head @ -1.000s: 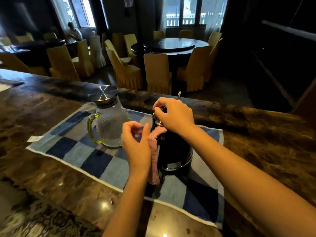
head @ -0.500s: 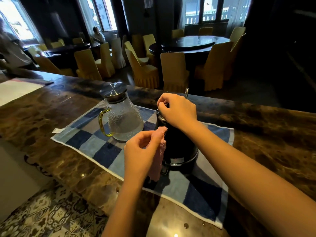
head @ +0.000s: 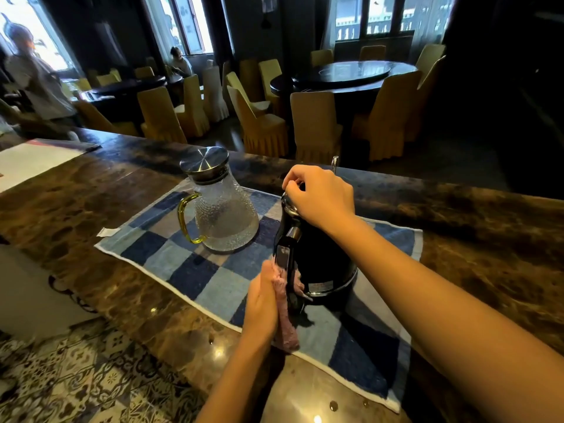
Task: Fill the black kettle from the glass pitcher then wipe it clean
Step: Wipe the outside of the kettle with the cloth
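From the head view, the right hand (head: 320, 198) sits curled over the top of the black kettle (head: 320, 261), fingers closed on its lid. Below it, the left hand (head: 262, 297) is clenched around a pink cloth (head: 285, 325), pressing it against the lower part of the kettle's handle (head: 285, 261). The kettle stands upright between the two hands on a blue checked towel (head: 213, 288) spread over the marble counter (head: 91, 193). The glass pitcher (head: 224, 215), lid on, stands on the towel beyond the left hand, just beside the kettle.
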`<state>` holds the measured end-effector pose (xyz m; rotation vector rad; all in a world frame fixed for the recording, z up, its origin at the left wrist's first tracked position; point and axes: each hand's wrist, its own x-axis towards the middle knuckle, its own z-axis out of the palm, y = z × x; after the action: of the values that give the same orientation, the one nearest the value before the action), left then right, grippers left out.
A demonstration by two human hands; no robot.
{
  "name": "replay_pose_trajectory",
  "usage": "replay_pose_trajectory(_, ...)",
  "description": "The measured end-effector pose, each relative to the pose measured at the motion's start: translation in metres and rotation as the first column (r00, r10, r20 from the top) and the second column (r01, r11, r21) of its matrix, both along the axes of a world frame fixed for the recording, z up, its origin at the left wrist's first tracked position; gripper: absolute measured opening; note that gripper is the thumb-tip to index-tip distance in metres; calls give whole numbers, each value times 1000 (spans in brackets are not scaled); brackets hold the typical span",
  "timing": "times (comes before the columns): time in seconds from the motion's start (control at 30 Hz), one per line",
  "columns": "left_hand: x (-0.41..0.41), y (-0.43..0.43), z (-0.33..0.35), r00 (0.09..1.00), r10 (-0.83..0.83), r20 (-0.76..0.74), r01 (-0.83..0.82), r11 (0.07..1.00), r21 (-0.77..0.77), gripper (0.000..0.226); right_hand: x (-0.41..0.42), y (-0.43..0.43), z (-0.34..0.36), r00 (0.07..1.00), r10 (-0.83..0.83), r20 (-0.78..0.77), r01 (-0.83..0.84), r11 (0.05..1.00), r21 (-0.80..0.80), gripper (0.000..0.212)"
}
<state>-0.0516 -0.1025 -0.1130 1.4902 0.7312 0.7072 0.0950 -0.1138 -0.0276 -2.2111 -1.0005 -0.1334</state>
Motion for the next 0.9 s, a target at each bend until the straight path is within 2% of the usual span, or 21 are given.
replay_pose_trajectory(0.13,6,18,47,970,-162,-180,182,978,100,59,-2,-1,1,1000,5,15,-5,1000,-5,25)
replay_pose_trajectory(0.2,12,31,68,905,-231,-358,310,933,182,59,-4,-1,1,1000,3,24,-3,1000,0,25)
replay_pose_trajectory(0.27,19,37,84,807,-268,-526,457,848,269,49,-5,-1,0,1000,-5,30,5,1000,7,25)
replay_pose_trajectory(0.4,34,38,99,673,-204,-711,576,748,330,35,-6,1,0,999,-26,45,26,1000,2,25)
replay_pose_trajectory(0.5,35,33,92,648,-83,-757,580,698,420,25,-6,1,0,999,-32,37,31,999,7,24)
replay_pose_trajectory(0.63,23,11,78,771,141,-621,384,675,630,25,-6,3,-2,999,-37,34,36,999,24,24)
replay_pose_trajectory(0.7,19,5,67,846,168,-507,234,737,634,33,-6,3,-2,998,-39,40,38,999,29,24)
replay_pose_trajectory(0.8,16,3,44,947,167,-273,45,776,629,49,-6,2,-3,999,-37,40,36,999,31,24)
replay_pose_trajectory(0.9,16,-2,23,990,141,-21,-102,803,587,44,-5,1,-2,999,-37,33,36,999,38,24)
